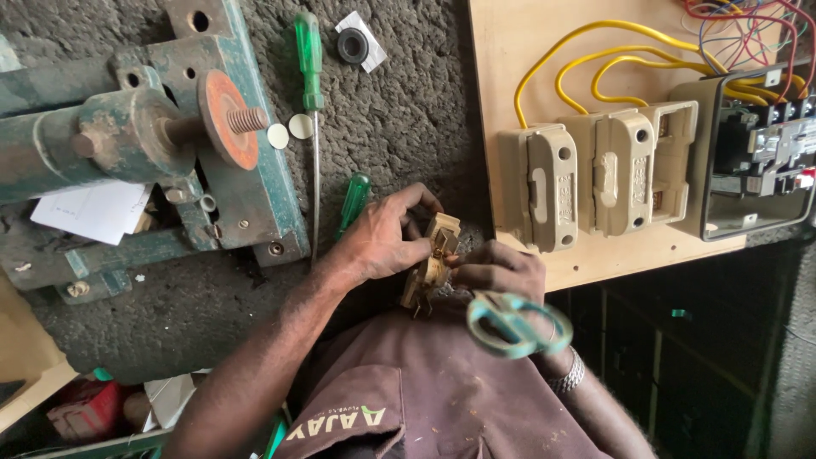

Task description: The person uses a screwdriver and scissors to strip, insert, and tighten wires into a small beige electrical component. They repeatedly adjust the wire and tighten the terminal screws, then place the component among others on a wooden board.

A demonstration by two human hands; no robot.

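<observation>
A green bench vise point(153, 144) (rusty orange at its washer) takes up the left of the rough grey bench point(399, 110). To the right, a pale wooden board point(510, 51) carries three cream fuse holders point(595, 174) fed by yellow wires point(612, 59). Two green-handled screwdrivers point(310, 76) lie between vise and board. Low in the middle, the left hand point(382, 238) clamps a cream fuse carrier point(433, 259), and the right hand point(501, 272) meets it there, fingers closed on the carrier, with green-handled scissors point(514, 327) hanging from that hand.
</observation>
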